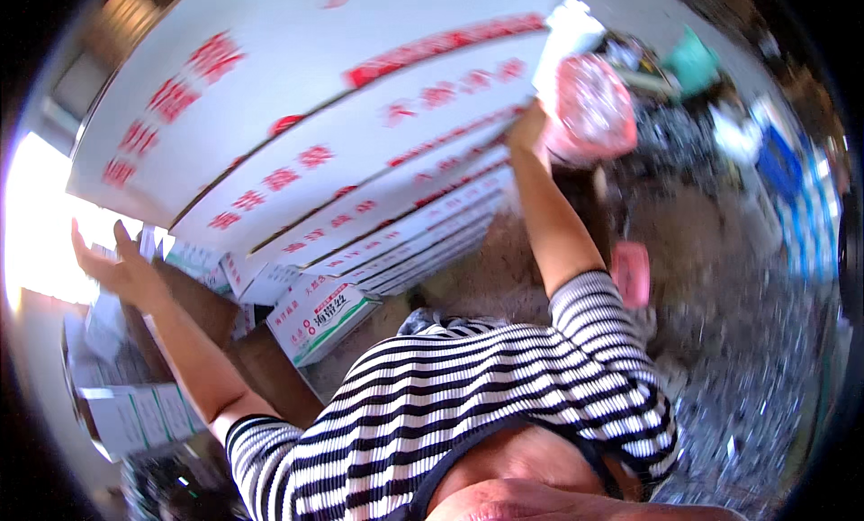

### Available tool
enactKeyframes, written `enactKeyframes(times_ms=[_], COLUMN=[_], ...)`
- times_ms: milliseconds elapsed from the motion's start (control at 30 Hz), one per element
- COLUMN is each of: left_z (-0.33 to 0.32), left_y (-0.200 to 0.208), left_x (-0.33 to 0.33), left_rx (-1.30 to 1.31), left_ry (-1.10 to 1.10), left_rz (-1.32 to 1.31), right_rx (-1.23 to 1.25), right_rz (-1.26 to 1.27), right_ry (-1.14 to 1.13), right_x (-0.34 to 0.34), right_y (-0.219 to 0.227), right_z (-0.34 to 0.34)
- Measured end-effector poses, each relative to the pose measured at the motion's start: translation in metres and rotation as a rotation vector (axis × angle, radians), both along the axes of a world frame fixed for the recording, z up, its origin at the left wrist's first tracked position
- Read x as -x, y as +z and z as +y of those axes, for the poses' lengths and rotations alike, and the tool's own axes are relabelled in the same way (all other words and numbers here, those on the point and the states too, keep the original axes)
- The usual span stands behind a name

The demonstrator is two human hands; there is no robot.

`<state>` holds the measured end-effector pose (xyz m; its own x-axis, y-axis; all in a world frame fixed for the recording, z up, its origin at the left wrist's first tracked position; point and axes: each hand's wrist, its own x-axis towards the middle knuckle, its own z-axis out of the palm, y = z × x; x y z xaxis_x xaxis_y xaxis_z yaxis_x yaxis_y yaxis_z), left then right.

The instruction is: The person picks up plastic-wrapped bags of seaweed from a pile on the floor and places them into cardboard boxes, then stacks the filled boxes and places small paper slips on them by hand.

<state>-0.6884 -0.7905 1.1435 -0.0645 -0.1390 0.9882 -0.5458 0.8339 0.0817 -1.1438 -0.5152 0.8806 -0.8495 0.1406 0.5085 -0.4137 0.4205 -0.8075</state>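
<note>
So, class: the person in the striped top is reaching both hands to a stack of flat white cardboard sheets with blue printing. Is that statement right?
Not quite. The printing on the stack of flat white cardboard sheets is red, not blue, as the head view shows. The rest stands: the person in the striped top reaches the left hand to the stack's left edge and the right hand to its right edge.

both arms up, L hand (112,264) open

place: packing workshop or storeroom | evidence: stacked flat white cartons (360,152), small printed boxes (319,318), cluttered floor (720,341)
</note>
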Motion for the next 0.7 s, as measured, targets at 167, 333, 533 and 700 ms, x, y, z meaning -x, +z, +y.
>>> enactKeyframes(times_ms=[167,333,533,700], left_z=[0.000,0.054,0.009,-0.028], left_y=[-0.212,-0.209,-0.216,-0.204], left_x=[-0.031,-0.009,0.001,0.026], left_rx=[-1.278,-1.428,-1.261,-1.100], left_ry=[-0.623,-0.915,-1.037,-1.084], left_rz=[-0.052,-0.274,-0.216,-0.147], right_rx=[0.367,0.858,0.799,0.780], right_rz=[-0.218,-0.033,-0.226,-0.278], right_ry=[0.127,0.417,0.197,0.296], right_x=[0.035,0.037,0.012,-0.002], right_y=[-0.019,0.019,0.067,0.094], right_z=[0.075,0.104,0.062,0.028])
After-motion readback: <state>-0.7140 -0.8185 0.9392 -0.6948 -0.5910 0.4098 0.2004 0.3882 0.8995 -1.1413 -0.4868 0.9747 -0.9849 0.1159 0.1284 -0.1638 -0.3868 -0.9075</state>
